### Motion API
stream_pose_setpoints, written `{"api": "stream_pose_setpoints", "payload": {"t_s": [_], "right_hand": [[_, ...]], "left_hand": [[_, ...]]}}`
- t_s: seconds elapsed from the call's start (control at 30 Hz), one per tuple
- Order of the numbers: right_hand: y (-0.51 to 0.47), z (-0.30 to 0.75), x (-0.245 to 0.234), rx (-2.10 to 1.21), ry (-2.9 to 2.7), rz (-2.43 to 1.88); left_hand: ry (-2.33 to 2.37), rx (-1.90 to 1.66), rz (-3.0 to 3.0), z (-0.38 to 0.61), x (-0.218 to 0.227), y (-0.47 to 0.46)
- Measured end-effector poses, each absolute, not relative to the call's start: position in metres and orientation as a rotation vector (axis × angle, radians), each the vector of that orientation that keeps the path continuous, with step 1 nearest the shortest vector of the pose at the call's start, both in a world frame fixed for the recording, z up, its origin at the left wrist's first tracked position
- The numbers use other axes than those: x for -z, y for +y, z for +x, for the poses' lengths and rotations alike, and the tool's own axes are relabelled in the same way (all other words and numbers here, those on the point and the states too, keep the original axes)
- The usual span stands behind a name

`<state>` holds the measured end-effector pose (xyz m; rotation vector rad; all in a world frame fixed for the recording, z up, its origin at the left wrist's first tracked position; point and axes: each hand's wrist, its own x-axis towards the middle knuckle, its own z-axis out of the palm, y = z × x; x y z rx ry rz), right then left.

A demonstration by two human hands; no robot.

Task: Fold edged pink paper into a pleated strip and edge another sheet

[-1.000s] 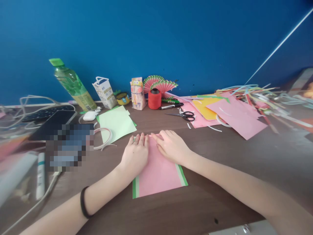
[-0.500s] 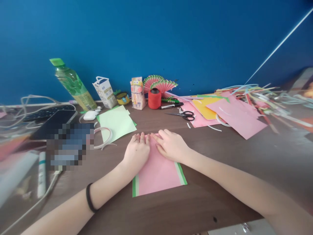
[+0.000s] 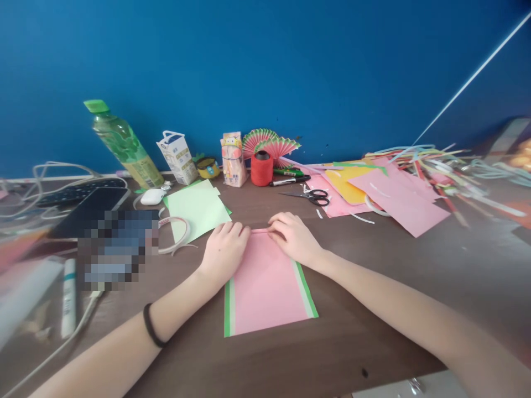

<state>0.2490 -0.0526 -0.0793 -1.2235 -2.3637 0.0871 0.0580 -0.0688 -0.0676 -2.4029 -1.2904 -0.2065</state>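
— What have the hands got?

— The left hand (image 3: 224, 249) and right hand (image 3: 292, 237) both have their fingers curled tight on the far edge of the paper (image 3: 265, 287), pinching up a narrow fold there. The knuckles nearly meet in the middle.

— What's the paper like?

— A pink sheet with a white and a green stripe down each long side. It lies flat on the table (image 3: 373, 287), in the middle, its near end close to the table's near edge.

— Anything changed?

— A second ago the fingers lay stretched flat over the sheet. Now they are bent at the far edge, and more of the pink shows below the palms. The sheet itself has hardly shifted.

— How much room is there?

— Bare wood to the right and toward the near edge. To the far left a light green sheet (image 3: 199, 210) and a tape ring (image 3: 176, 232) sit near the left hand. The scissors (image 3: 311, 195) and loose pink sheets (image 3: 394, 199) lie further toward the far right.
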Motion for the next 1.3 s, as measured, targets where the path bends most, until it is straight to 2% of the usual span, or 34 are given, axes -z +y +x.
{"api": "stream_pose_setpoints", "payload": {"t_s": [0.13,0.7,0.93,1.17,1.3], "right_hand": [[-0.051,0.251,0.080,-0.209,-2.318,-1.202],[-0.052,0.251,0.078,-0.333,-2.207,-1.160],[-0.048,0.251,0.077,-0.221,-2.183,-1.207],[-0.049,0.254,0.051,0.140,-2.151,-1.310],[-0.050,0.256,0.037,0.053,-2.118,-1.277]], "left_hand": [[-1.264,0.240,-2.388,0.056,0.067,-0.066],[-1.227,0.616,-2.621,0.052,0.076,-0.060],[-1.363,0.648,-2.648,0.048,0.067,-0.054],[-1.246,0.529,-2.307,0.045,0.041,-0.056],[-1.341,0.615,-2.325,0.045,0.026,-0.061]]}}
